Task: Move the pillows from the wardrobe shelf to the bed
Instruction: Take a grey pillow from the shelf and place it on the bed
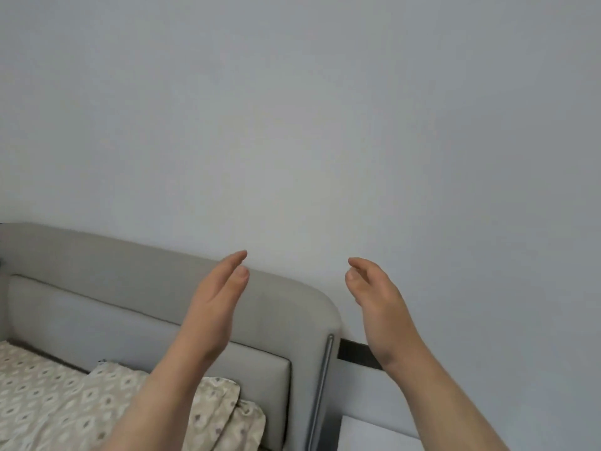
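Down at the lower left of the head view, a pillow (218, 405) lies on the bed (35, 402), close against the headboard (130, 288). Its soft, rumpled cover has the same cream diamond print as the sheet. Layered edges at its right corner leave it unclear whether it is one pillow or two. The grey padded headboard has a rounded corner and a metal strip (325, 382) along its side. The left forearm crosses part of the pillow. The left hand (214, 304) and right hand (374, 304) are raised before the plain wall (292, 125), palms facing, fingers loosely extended, holding nothing. A white surface (367, 434) sits beside the bed.
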`<state>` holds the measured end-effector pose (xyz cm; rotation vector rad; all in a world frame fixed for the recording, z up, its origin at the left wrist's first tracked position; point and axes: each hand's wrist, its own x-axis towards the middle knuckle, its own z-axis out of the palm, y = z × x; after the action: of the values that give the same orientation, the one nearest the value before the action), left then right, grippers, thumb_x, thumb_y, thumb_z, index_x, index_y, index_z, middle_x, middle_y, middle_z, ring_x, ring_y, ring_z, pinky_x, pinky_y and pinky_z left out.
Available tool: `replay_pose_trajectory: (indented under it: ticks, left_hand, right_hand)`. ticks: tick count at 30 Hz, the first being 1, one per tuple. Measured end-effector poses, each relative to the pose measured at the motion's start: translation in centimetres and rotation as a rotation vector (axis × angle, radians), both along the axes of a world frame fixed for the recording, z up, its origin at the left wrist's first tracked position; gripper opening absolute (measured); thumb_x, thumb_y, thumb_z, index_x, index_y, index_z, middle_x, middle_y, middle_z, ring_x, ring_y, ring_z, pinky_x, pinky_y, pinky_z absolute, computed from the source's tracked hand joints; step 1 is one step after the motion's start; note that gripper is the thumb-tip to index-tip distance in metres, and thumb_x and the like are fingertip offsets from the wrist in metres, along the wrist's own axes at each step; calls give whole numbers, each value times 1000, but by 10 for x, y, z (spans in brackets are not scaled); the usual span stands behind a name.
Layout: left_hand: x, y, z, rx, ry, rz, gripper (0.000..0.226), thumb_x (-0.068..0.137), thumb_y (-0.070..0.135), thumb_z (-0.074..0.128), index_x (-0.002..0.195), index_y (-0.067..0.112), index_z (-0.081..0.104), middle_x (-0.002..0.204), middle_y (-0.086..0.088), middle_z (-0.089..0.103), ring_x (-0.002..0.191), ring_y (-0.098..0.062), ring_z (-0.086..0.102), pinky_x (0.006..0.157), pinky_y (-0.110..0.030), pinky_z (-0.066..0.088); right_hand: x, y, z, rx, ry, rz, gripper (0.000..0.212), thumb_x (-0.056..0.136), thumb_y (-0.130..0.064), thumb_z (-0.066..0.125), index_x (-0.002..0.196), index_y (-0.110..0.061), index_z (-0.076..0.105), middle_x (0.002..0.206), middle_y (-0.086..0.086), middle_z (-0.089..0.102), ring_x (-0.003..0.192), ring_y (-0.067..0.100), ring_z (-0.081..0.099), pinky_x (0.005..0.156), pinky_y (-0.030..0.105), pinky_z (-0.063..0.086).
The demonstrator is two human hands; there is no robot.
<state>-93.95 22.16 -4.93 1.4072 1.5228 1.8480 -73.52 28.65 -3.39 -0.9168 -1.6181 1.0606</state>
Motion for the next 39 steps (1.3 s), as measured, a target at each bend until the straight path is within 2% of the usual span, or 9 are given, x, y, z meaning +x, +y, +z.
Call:
replay_pose_trajectory:
  ticks: [10,14,18,21,25,27,30,34,39]
  left_hand:
    - [181,-3,49,54,136,-465,53,64,69,45,111,47,58,130,20,55,123,5,47,107,-31,35]
    - [256,-2,65,117,182,-730,51,64,69,42,109,51,56,124,29,53,108,25,44,88,-13,35]
    - [332,-16,70,147,123,-1023,53,63,68,44,111,49,58,120,31,57,108,23,47,86,-13,37]
    - [386,-36,66,158,95,-1231,52,62,69,45,109,50,58,116,38,57,108,22,48,89,-16,38]
    - [455,-84,73,171,49,-1469,55,60,69,45,109,48,59,113,32,58,105,25,47,84,-13,37]
    - [485,-112,78,199,56,-1547,49,68,64,48,110,44,60,112,32,57,99,29,46,80,-10,36]
    - [532,-154,88,240,77,-1619,18,91,45,52,107,42,58,110,31,54,90,34,44,76,-4,35]
    - [595,-216,97,286,69,-1714,13,95,33,51,102,38,60,102,28,60,89,29,47,75,-4,36]
    - [668,-260,98,306,53,-1780,27,81,57,48,98,42,62,97,49,57,99,27,47,88,-15,35]
  right_hand:
    - [208,-100,27,123,-25,-496,40,92,-36,52,132,-36,46,131,-17,49,124,2,43,97,25,33]
    - [265,-156,30,151,-33,-780,39,93,-35,52,131,-39,45,132,-16,48,121,2,44,95,23,32]
    - [308,-214,36,153,-38,-1049,34,94,-32,51,125,-43,44,134,-17,47,123,1,43,96,22,32]
    - [333,-263,41,140,-103,-1249,43,94,-30,52,135,-34,42,137,-13,44,126,4,41,101,22,31]
    - [365,-340,52,147,-204,-1532,48,94,-36,51,140,-32,39,140,-13,43,129,3,38,100,22,30]
    - [377,-378,60,156,-217,-1645,49,93,-37,51,140,-33,39,140,-12,44,129,5,39,100,24,31]
    - [396,-432,71,172,-291,-1790,47,93,-39,51,138,-34,40,141,-11,44,129,6,40,104,28,33]
    - [430,-502,78,179,-326,-1921,48,92,-41,52,138,-34,41,139,-12,45,131,8,39,110,37,34]
    - [493,-559,75,142,-319,-1998,49,90,-42,52,138,-37,41,141,-11,45,128,8,41,105,35,35]
